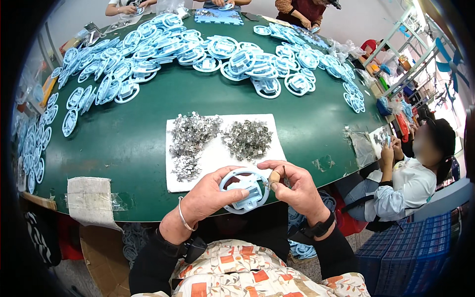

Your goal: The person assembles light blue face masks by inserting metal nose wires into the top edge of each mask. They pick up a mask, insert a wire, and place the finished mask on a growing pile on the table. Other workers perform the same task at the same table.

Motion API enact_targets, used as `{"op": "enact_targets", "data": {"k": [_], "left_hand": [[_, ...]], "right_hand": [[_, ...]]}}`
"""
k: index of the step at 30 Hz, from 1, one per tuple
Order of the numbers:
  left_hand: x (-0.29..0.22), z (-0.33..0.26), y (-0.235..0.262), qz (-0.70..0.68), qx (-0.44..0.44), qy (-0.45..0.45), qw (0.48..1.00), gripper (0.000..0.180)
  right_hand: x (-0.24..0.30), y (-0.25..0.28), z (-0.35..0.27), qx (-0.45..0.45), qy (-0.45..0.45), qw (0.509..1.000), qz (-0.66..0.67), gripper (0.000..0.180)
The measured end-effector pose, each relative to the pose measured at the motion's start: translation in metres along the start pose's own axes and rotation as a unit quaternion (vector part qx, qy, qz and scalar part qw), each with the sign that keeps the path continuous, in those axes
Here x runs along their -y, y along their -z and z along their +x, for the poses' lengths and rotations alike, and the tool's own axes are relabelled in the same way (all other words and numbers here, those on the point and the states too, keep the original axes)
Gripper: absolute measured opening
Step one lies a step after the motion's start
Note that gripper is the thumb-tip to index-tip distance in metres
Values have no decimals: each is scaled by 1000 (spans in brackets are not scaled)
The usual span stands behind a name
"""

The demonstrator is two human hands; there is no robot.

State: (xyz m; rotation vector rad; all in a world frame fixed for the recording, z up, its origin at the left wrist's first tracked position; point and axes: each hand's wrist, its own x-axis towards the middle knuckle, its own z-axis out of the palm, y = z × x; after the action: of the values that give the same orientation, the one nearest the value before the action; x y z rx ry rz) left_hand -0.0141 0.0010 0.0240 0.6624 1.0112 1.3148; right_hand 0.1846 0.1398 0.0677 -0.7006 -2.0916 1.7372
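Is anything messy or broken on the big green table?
Nothing looks broken. The blue plastic rings lie in loose, overlapping heaps, and the small metal clips spread unevenly over the white sheet. The left hand holds one ring; the right hand pinches something small beside it.

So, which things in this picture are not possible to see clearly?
- Head view: the underside of the light blue ring part, covered by the left hand.
- The small piece at the right hand: too small to tell its shape.
- The metal pieces on the white sheet: too small to tell single shapes.
- Blue parts at the left: bent and cut by the dark rim.
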Motion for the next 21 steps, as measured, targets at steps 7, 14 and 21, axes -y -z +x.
{"op": "enact_targets", "data": {"k": [7, 14, 21], "left_hand": [[12, 4, -1, -58, -118, -21, 991, 51], [20, 10, -2, -72, -135, -63, 986, 59], [20, 10, -3, -65, -135, -53, 987, 56]], "right_hand": [[-9, -20, 10, -95, 141, 970, -173, 10], [-21, -31, 28, -133, 182, 948, -227, 11], [-29, -33, 40, -135, 208, 928, -277, 15]]}}
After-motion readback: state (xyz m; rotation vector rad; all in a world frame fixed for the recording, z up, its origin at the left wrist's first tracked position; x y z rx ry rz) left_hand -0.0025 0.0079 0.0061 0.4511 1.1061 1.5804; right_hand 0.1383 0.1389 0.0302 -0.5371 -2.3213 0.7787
